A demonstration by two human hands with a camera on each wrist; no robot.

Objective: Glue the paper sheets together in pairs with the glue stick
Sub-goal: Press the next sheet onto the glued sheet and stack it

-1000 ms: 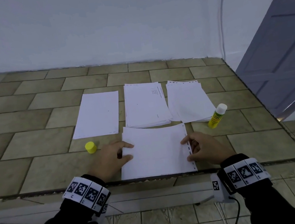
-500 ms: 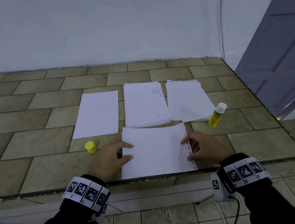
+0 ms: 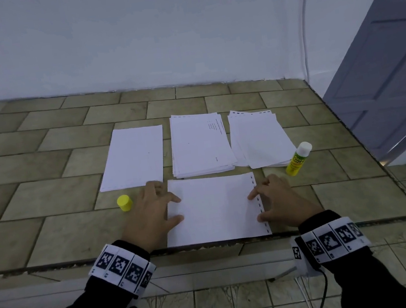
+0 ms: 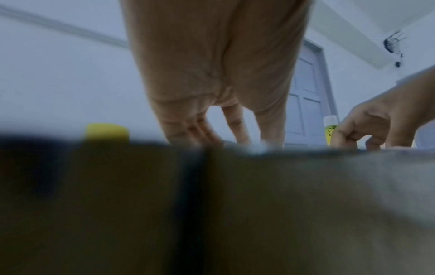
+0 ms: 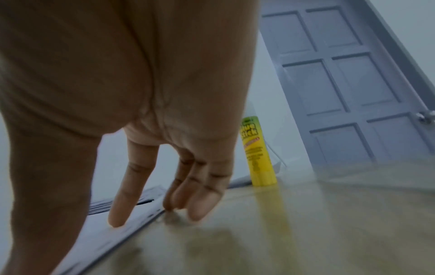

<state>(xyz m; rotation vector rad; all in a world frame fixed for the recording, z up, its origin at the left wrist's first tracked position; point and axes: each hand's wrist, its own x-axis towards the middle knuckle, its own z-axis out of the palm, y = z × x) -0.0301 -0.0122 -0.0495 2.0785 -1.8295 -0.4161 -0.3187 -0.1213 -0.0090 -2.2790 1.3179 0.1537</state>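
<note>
A white sheet point(image 3: 216, 208) with punched holes along its right edge lies at the table's front edge. My left hand point(image 3: 152, 211) rests flat on its left edge, index finger and thumb on the paper. My right hand point(image 3: 276, 198) presses its right edge with straight fingers point(image 5: 117, 214). The uncapped glue stick point(image 3: 297, 159) point(image 5: 257, 152) stands upright just right of my right hand. Its yellow cap point(image 3: 124, 203) point(image 4: 107, 131) sits left of my left hand. Behind lie a single sheet point(image 3: 133, 157) and two stacks point(image 3: 199, 146) point(image 3: 259, 139).
The tiled table point(image 3: 36, 200) ends at a white wall behind and at a front edge point(image 3: 57, 266) under my wrists. A grey door point(image 3: 379, 81) stands at the right. A cable point(image 3: 305, 26) runs down the wall.
</note>
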